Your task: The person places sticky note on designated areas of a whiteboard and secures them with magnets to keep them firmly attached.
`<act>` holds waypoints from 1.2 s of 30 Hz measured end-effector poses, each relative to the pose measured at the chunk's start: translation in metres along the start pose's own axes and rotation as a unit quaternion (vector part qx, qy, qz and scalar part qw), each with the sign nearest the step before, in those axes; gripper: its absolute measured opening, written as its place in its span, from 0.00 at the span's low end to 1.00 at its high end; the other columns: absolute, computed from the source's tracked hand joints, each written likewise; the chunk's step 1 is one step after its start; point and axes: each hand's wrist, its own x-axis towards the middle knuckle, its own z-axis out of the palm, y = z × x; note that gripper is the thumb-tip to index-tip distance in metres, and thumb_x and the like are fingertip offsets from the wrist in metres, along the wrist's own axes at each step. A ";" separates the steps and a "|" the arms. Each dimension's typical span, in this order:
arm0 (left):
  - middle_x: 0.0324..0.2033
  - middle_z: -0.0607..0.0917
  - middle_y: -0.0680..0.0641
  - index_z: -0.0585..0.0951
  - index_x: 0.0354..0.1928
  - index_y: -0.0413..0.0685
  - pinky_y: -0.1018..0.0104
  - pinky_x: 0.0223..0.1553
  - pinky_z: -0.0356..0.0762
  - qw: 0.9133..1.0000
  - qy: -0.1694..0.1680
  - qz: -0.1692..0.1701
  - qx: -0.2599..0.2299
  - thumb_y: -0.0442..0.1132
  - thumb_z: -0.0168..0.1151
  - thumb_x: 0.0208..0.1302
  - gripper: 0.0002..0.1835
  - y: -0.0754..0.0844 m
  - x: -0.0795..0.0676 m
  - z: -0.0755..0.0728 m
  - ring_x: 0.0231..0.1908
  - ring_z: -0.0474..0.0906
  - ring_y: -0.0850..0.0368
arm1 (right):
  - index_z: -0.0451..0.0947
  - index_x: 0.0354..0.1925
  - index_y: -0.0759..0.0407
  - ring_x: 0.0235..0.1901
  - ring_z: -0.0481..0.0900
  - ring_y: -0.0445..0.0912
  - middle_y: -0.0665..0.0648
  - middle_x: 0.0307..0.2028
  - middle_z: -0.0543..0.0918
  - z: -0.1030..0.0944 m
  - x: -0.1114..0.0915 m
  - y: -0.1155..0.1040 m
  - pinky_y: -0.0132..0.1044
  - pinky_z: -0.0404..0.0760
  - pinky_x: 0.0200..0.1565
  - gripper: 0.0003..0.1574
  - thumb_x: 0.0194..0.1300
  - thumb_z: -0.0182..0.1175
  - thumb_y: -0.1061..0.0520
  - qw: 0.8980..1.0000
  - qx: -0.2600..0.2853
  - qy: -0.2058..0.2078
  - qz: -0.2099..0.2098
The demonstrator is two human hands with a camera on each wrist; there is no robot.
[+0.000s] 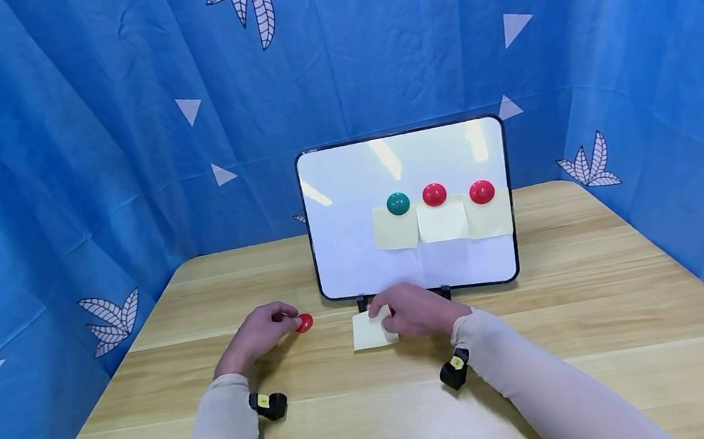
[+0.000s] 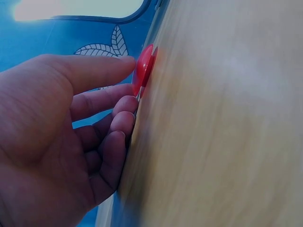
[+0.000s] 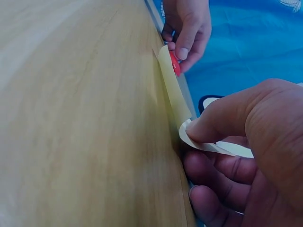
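Note:
My left hand [image 1: 262, 332] has its thumb and forefinger at the edge of a round red magnet [image 1: 304, 322], pinching it low at the tabletop. In the left wrist view the glossy red magnet [image 2: 143, 68] tilts slightly at the fingertips, its other fingers curled inward. My right hand [image 1: 416, 309] pinches a pale yellow paper note [image 1: 370, 333] just in front of the whiteboard. The right wrist view shows the note [image 3: 174, 92] bent up under the thumb, with its far end near the table.
A black-framed whiteboard [image 1: 346, 227] stands on a wooden table [image 1: 571, 339]. Three pale notes hang on its right side under a green magnet [image 1: 398, 204], a red magnet [image 1: 434, 194] and another red magnet [image 1: 481, 191]. Blue patterned curtains [image 1: 373, 53] surround the table.

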 end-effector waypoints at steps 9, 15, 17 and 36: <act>0.47 0.80 0.46 0.83 0.55 0.52 0.57 0.42 0.72 1.000 -0.007 -0.001 0.001 0.48 0.69 0.64 0.19 0.001 -0.001 0.002 0.44 0.72 0.47 | 0.84 0.50 0.51 0.43 0.74 0.46 0.48 0.45 0.83 0.002 -0.001 -0.001 0.40 0.73 0.49 0.17 0.63 0.61 0.63 1.000 0.005 0.002 0.007; 0.45 0.81 0.46 0.84 0.54 0.52 0.57 0.42 0.72 1.000 -0.006 -0.013 -0.008 0.47 0.70 0.63 0.18 0.001 -0.001 0.003 0.44 0.72 0.47 | 0.84 0.50 0.51 0.43 0.74 0.46 0.47 0.44 0.83 0.004 -0.001 0.000 0.40 0.73 0.48 0.17 0.64 0.60 0.62 1.000 0.005 0.003 0.006; 0.45 0.81 0.46 0.83 0.53 0.52 0.57 0.42 0.71 1.000 -0.006 -0.020 -0.009 0.46 0.70 0.63 0.18 0.001 0.000 0.004 0.44 0.72 0.46 | 0.84 0.50 0.51 0.44 0.74 0.46 0.47 0.45 0.83 0.004 -0.001 0.000 0.40 0.73 0.49 0.17 0.64 0.60 0.62 1.000 0.001 0.003 0.006; 0.44 0.79 0.44 0.79 0.46 0.47 0.58 0.42 0.72 0.999 0.005 -0.026 -0.026 0.43 0.72 0.61 0.16 0.002 -0.001 0.003 0.44 0.72 0.46 | 0.84 0.48 0.51 0.45 0.75 0.46 0.49 0.48 0.84 0.003 0.001 -0.002 0.42 0.73 0.54 0.15 0.66 0.60 0.63 1.000 -0.006 0.007 0.005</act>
